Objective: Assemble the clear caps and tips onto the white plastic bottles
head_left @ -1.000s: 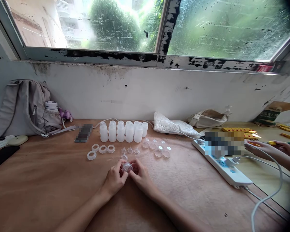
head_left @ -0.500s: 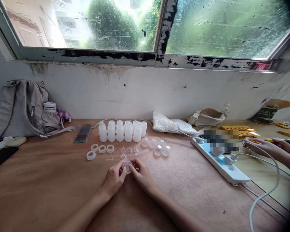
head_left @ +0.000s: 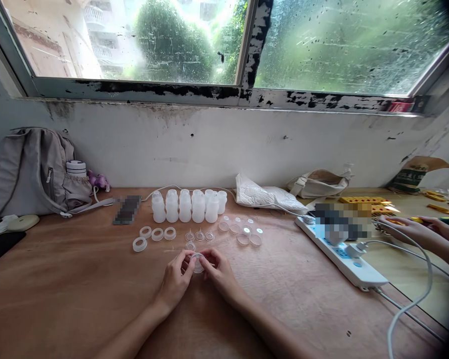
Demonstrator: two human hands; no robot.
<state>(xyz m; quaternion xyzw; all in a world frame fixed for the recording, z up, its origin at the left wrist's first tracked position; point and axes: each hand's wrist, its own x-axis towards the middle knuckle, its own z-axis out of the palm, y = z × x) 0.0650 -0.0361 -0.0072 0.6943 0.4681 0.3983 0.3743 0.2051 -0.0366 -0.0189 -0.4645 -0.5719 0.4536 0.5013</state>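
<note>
Four clear, pointed parts [head_left: 199,237] lie beyond the fingers [head_left: 189,269] of the left hand [head_left: 176,280] and right hand [head_left: 220,274], which pinch a probably ring-shaped piece [head_left: 198,268].
</note>
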